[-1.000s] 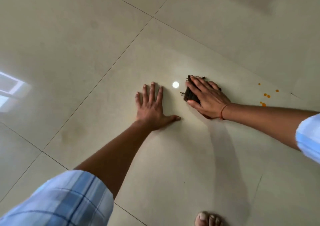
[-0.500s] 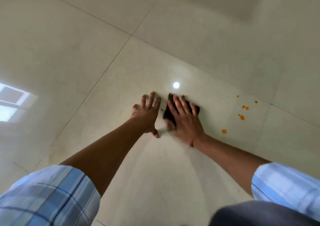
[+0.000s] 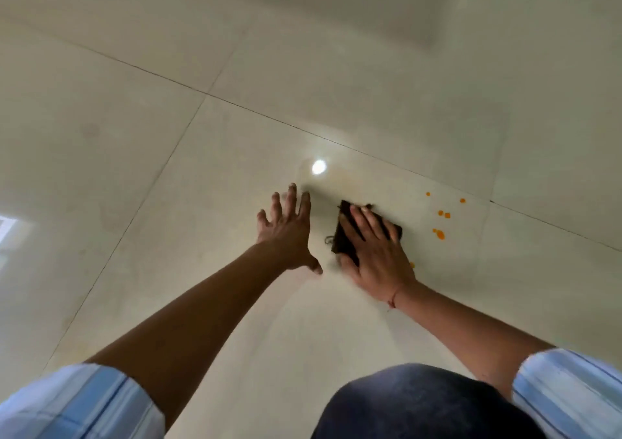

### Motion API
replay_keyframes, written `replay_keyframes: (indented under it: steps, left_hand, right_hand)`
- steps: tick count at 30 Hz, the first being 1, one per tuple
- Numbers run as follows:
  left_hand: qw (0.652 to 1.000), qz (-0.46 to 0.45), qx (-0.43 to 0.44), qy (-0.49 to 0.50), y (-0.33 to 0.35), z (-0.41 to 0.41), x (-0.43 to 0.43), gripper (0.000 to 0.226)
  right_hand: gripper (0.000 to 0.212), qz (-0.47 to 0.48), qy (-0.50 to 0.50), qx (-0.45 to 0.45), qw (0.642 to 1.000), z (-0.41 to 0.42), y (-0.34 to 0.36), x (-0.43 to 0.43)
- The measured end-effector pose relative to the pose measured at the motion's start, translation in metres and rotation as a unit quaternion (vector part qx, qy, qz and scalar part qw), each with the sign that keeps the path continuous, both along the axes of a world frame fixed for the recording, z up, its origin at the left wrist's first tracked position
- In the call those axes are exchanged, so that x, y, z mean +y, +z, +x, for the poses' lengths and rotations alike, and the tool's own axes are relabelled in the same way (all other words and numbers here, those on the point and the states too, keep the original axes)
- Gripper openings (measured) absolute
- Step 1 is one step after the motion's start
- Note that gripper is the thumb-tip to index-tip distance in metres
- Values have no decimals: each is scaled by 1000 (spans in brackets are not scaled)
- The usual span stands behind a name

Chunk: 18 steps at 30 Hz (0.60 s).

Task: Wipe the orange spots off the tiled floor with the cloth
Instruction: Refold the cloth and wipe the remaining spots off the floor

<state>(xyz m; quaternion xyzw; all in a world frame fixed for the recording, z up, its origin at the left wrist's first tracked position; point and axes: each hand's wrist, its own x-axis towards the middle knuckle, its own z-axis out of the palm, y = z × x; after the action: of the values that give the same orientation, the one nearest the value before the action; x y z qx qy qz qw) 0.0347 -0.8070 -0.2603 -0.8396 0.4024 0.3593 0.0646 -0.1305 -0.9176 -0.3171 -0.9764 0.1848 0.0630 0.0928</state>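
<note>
A dark brown folded cloth (image 3: pixel 344 233) lies on the cream tiled floor (image 3: pixel 202 203). My right hand (image 3: pixel 377 257) presses flat on top of it, fingers spread, covering most of it. Several orange spots (image 3: pixel 440 234) dot the tile to the right of the cloth, and one small orange spot (image 3: pixel 412 265) peeks out beside my right hand. My left hand (image 3: pixel 286 230) rests flat on the floor just left of the cloth, fingers apart, holding nothing.
Dark grout lines (image 3: pixel 269 120) cross the glossy tiles. A bright light reflection (image 3: pixel 318 167) shines just beyond my hands. My dark-clad knee (image 3: pixel 420 405) fills the bottom of the view.
My right hand and the cloth have slid to the right, away from my left hand and over the nearest orange spot. The view has tilted slightly.
</note>
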Motion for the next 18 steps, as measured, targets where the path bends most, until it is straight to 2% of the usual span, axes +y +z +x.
replay_keyframes:
  steps: [2, 5, 7, 11, 14, 16, 18]
  left_hand:
    - [1000, -16, 9, -25, 0, -6, -16, 148]
    - [997, -27, 0, -76, -4, -18, -36, 149]
    - [995, -2, 1, -98, -11, -22, -46, 153]
    - [995, 65, 8, -79, -11, -32, -71, 159]
    - [996, 83, 14, -28, -8, -44, -82, 156]
    - [996, 88, -7, -25, -9, -47, -87, 158]
    - [995, 91, -20, -26, -12, -46, -89, 159]
  right_hand:
    - [69, 5, -17, -1, 1000, 0, 1, -23]
    - [70, -11, -117, -6, 993, 39, -1, -66]
    - [71, -24, -164, -5, 986, 46, -2, -91]
    - [73, -30, -305, -32, 951, -4, -9, -112]
    - [70, -34, -305, -4, 952, -42, -7, -75]
    - [69, -30, -285, 2, 958, -39, -3, -93]
    - [74, -33, -328, 1, 944, -23, -3, -130]
